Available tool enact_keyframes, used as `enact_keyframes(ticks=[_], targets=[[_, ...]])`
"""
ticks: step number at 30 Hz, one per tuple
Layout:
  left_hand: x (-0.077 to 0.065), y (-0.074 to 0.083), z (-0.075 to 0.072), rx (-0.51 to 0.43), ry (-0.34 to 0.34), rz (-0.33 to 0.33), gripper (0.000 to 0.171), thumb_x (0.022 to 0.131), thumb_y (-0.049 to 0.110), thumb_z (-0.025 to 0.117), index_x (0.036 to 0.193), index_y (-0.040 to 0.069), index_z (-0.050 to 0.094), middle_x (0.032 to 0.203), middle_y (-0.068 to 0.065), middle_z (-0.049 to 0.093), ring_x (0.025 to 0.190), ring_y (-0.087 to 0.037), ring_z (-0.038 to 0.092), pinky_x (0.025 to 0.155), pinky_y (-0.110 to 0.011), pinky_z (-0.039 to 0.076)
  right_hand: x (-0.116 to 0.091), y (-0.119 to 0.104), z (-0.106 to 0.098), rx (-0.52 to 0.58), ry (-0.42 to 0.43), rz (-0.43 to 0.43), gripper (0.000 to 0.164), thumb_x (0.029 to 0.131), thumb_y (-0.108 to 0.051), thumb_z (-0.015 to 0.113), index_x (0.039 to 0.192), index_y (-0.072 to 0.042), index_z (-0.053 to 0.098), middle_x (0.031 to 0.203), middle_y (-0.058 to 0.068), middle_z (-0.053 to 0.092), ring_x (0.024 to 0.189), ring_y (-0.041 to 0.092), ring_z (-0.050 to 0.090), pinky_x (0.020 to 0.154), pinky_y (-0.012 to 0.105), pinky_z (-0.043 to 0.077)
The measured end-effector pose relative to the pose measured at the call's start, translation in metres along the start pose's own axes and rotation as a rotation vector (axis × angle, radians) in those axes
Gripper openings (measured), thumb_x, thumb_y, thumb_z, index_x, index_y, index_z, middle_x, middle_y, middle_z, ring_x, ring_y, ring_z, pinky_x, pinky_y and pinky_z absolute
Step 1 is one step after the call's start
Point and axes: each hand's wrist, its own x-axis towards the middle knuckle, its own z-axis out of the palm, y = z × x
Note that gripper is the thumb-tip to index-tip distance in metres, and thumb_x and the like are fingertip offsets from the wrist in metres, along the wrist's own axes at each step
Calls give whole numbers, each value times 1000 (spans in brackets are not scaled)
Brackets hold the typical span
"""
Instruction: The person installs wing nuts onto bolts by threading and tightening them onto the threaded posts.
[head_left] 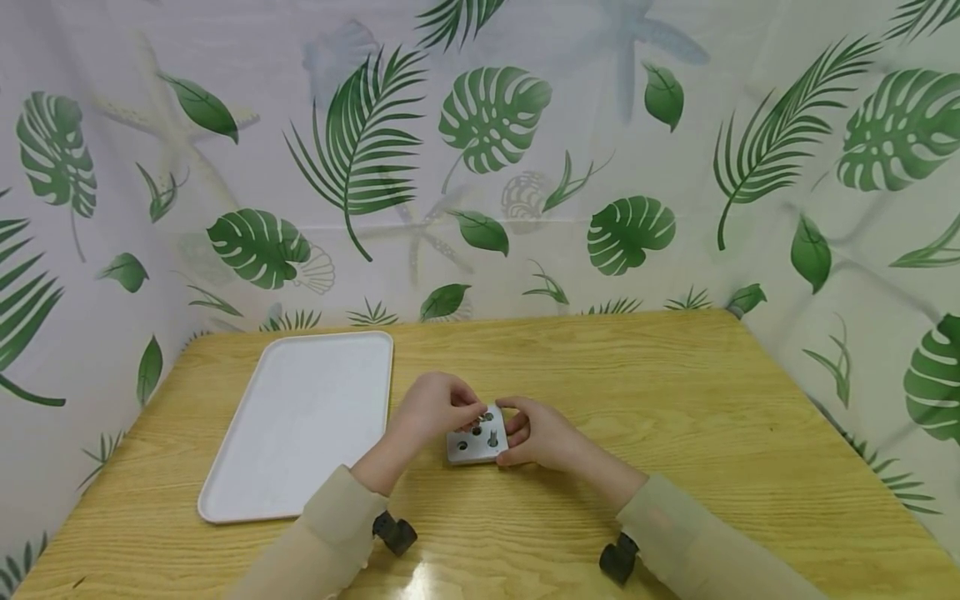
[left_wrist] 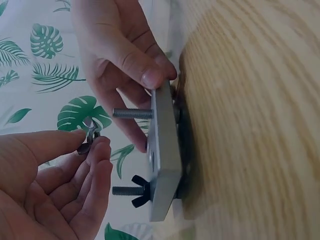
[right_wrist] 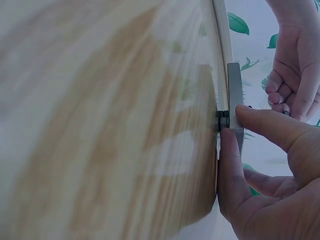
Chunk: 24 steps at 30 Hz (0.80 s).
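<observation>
A pale grey plate with several holes lies low over the table between both hands. My right hand grips the plate's right edge, thumb on top and fingers along the side. Over the plate, my left hand pinches a small shiny wing nut between thumb and fingertips, apart from the plate in the left wrist view. A bare threaded bolt sticks out of the plate near the right hand's thumb. Another bolt carries a dark wing nut against the plate face.
A white rectangular tray lies on the table left of the hands. The wood-grain table ends at the back against a leaf-patterned cloth, which also hangs along both sides. Bolt heads show beneath the plate.
</observation>
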Motion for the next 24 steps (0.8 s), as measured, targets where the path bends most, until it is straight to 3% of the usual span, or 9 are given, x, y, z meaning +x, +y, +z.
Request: enact_keyframes(ticks=[24], targets=[[-2, -3, 16, -51, -54, 44, 14, 100, 17, 75, 94, 5, 81, 81, -4, 78, 67, -7, 68, 61, -21, 53, -1, 2, -1, -17, -5, -8, 82, 84, -2, 89, 155, 2, 48, 116, 15, 67, 97, 18, 70, 85, 36, 61]])
